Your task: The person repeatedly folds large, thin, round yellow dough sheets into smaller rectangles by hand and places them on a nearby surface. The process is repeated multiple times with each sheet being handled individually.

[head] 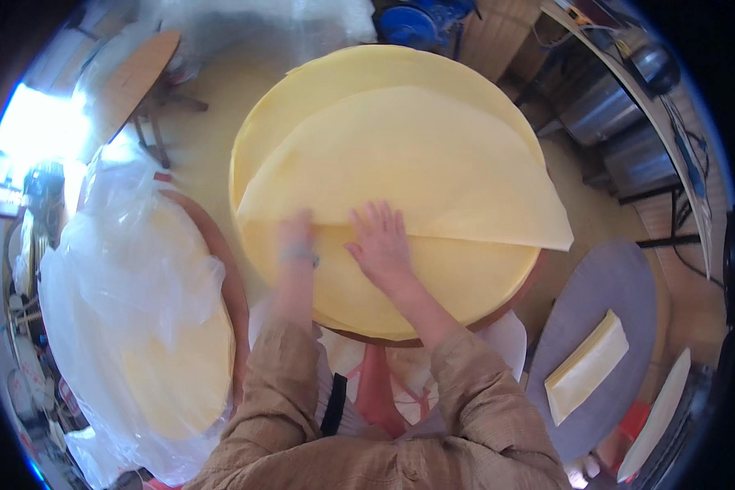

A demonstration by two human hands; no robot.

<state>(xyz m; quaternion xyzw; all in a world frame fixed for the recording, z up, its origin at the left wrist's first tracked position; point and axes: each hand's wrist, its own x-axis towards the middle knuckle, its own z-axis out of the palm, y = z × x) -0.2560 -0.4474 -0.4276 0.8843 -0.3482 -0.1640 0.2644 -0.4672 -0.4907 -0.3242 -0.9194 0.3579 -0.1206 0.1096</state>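
Observation:
A stack of large round, thin pale-yellow sheets (367,288) covers a round stand in front of me. Across its far part lies a sheet folded over into a half-round (398,153), its straight edge running side to side near the middle. One corner of this folded sheet sticks out past the stack on the right. My right hand (383,245) rests flat over the straight edge, fingers spread. To its left, my left hand (295,236) is motion-blurred at the same edge, a band on its wrist. Whether those blurred fingers pinch the sheet is unclear.
At left, another stack of round sheets (177,373) lies under clear plastic film (135,269). A grey oval board (594,282) on the right bears a folded rectangular bundle (588,367). Beyond stand a wooden round-topped table (138,79) and a blue machine (410,26).

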